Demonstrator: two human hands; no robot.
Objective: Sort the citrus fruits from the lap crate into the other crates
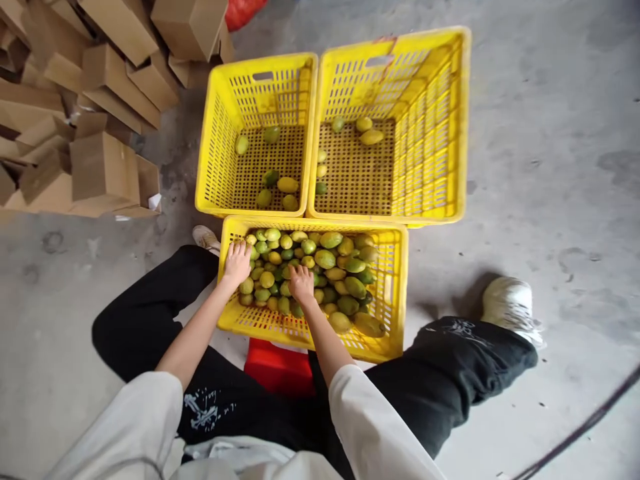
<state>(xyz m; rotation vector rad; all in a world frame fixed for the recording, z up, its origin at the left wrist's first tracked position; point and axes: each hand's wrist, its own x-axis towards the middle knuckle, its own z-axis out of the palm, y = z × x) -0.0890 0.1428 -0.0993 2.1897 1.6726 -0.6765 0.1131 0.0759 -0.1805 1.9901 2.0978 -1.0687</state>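
Note:
Green and yellow lemons (325,259) fill much of the near yellow crate (404,287), which stands between my legs. My left hand (238,261) rests on the lemons at the crate's left side, its fingers apart and bent downward. Over the middle of the pile, my right hand (301,283) touches the lemons with its fingers spread a little. No lemon is lifted clear of the pile by either hand. What lies under the fingertips is partly hidden.
Beyond the near crate stand a left yellow crate (201,160) and a right yellow crate (465,133), each with several lemons on its floor. Cardboard boxes (105,167) are heaped at the upper left. A red object (277,367) sits below the near crate. A dark cable (590,420) crosses the lower right.

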